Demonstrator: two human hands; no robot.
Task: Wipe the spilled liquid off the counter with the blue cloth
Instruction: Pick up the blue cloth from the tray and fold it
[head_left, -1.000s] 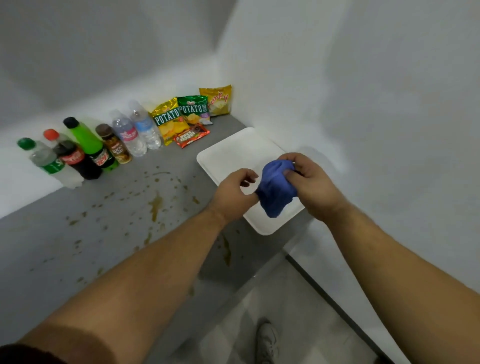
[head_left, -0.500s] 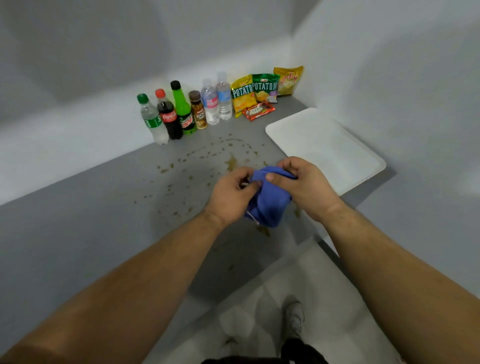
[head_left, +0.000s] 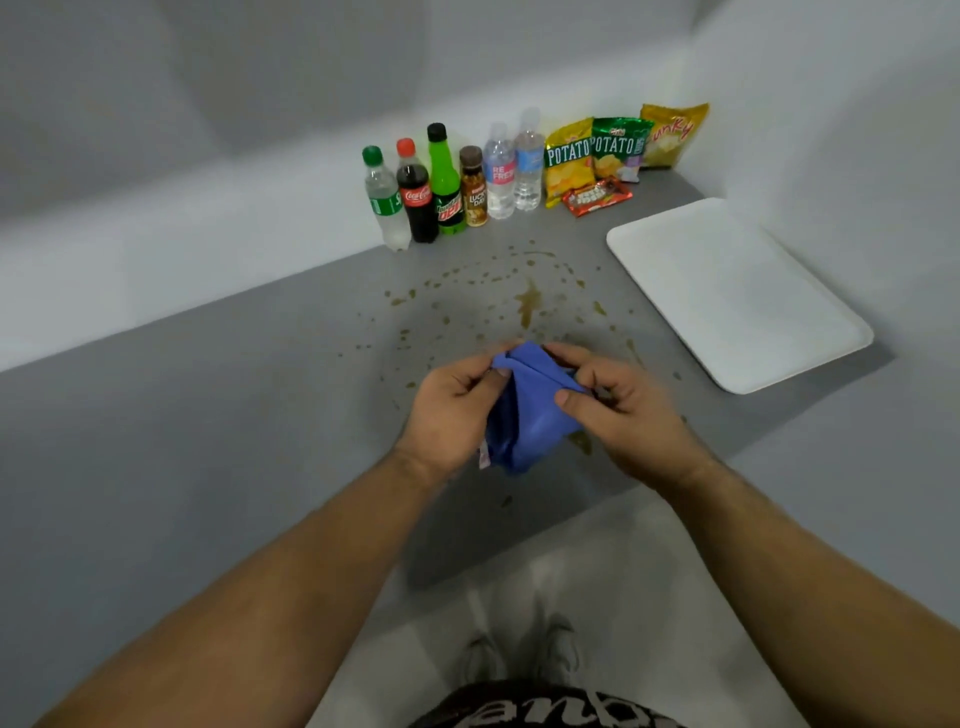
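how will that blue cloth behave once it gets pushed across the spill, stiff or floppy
Probably floppy: the blue cloth sags in soft folds between the left hand and right hand. It looks thin and light, so it may bunch up when pushed. The spilled liquid would likely soak in and make it drag.

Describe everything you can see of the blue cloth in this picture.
The blue cloth is soft, plain fabric, bunched and folded rather than spread flat. A small pale tag shows at its lower left edge. Both hands hold it above the grey counter: the left hand pinches its left side, the right hand its right. It hangs near the counter's front edge, just short of the brown spill, not yet wiping.
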